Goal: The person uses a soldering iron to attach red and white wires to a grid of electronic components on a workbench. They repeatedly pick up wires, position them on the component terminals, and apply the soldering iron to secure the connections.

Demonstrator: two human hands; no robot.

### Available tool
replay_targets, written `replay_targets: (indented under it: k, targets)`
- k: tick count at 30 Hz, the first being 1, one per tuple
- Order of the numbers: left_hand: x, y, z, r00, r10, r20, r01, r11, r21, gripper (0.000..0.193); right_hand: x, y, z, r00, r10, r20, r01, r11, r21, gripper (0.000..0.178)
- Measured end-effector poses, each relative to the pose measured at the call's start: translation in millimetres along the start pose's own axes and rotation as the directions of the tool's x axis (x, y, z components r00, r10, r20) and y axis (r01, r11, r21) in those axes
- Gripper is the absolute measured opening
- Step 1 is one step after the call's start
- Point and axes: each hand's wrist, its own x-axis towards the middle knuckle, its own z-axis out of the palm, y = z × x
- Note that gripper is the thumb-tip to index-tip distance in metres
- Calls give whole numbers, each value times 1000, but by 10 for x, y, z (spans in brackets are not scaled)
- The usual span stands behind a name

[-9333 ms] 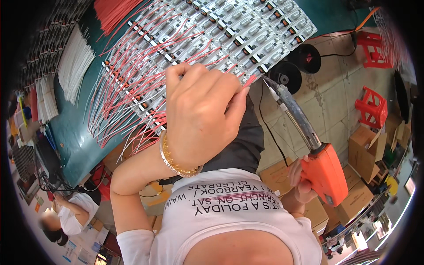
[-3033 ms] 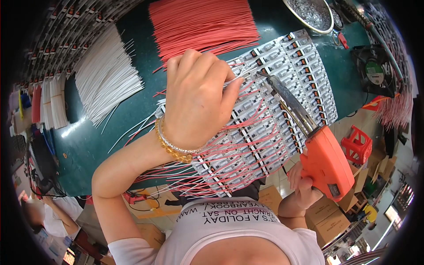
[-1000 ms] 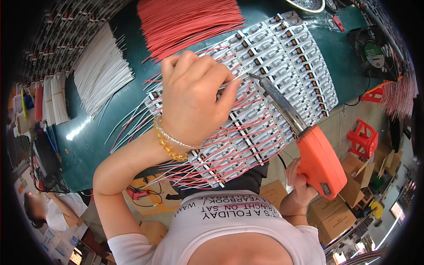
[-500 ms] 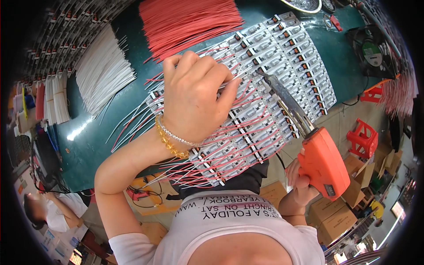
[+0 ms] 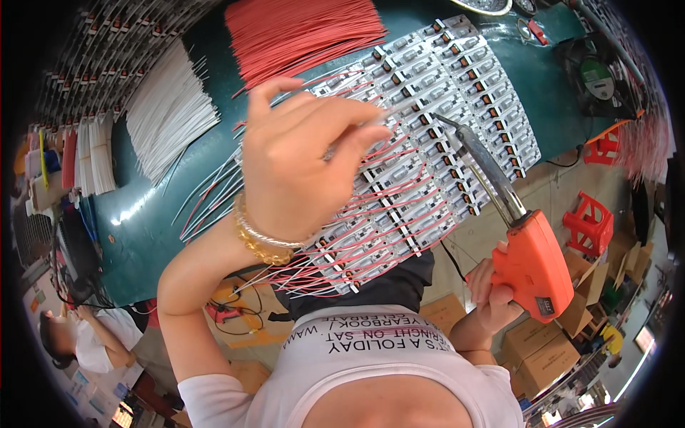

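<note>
My right hand (image 5: 492, 296) is wrapped round the handle of an orange soldering gun (image 5: 531, 264). Its long dark tip reaches up and left over a panel of small parts in rows (image 5: 474, 85), where I cannot tell whether it touches. Thumb and forefinger of my left hand (image 5: 303, 160) pinch a thin white wire (image 5: 402, 110) above the same panel; motion blurs it. Red wires (image 5: 392, 197) fan out from the nearer rows, with white ones among them. My left hand and wrist hide part of the panel's left side.
A thick pile of red wires (image 5: 303, 36) lies at the far side of the green table (image 5: 132, 250), and a white wire pile (image 5: 171, 114) to its left. A black fan (image 5: 598, 77) stands at the right. Beyond the edge are a red stool (image 5: 589, 222) and cardboard boxes (image 5: 546, 360).
My left hand has shifted left and tilted, still pinching the wire. The soldering gun has moved a little to the right in my right hand, its tip with it.
</note>
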Motion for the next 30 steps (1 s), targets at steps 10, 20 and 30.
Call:
replay_targets:
  k: [10, 20, 30]
  targets:
    - [-71, 36, 188, 988, -96, 119, 92, 995, 43, 11, -47, 12, -3, 999, 3, 37, 0, 997, -77, 73]
    - [-78, 36, 234, 995, -72, 76, 68, 997, 45, 14, -136, 235, -218, 995, 30, 92, -11, 981, -196, 68]
    - [-88, 34, 269, 998, -33, 54, 29, 997, 73, 15, -68, 148, -59, 997, -78, 19, 79, 987, -141, 74]
